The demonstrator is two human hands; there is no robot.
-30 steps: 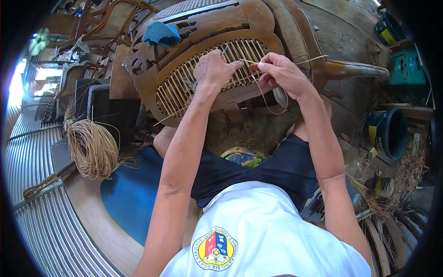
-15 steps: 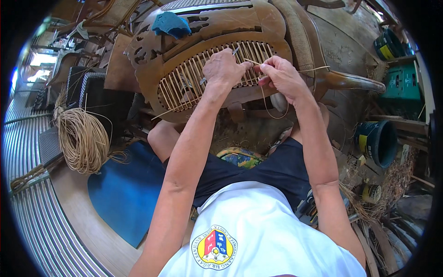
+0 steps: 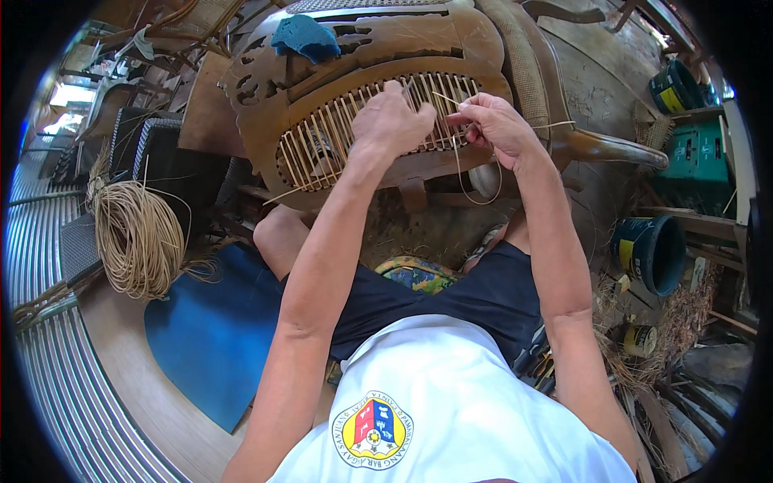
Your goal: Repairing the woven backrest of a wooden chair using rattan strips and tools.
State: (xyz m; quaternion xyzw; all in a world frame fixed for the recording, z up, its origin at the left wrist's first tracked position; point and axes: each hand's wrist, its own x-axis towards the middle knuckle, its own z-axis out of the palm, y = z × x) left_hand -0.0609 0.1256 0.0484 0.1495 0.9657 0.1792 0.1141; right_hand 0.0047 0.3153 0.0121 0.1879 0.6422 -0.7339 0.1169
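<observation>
A carved wooden chair frame (image 3: 306, 80) lies in front of my knees. Pale cane strands (image 3: 342, 129) run side by side across its oval opening. Over the middle of these strands is my left hand (image 3: 388, 121), closed, with a thin greyish thing just past its fingertips; what it grips is hidden. My right hand (image 3: 498, 129), to its right, pinches a cane strip (image 3: 444, 98) whose short end points up and left. From that hand a loop of cane (image 3: 460, 181) hangs below the frame's near edge.
A blue sponge (image 3: 306, 39) rests on the frame's far part. Left are a big coil of cane (image 3: 141, 237) and a blue sheet (image 3: 213, 338). To the right stand a dark bucket (image 3: 651, 251) and a green crate (image 3: 696, 165). Fibre scraps (image 3: 668, 346) litter the floor.
My right hand has drawn slightly away from my left, its fingertips now apart from it. The strip's short end points more steeply upward. The metal tool by my left hand shows less.
</observation>
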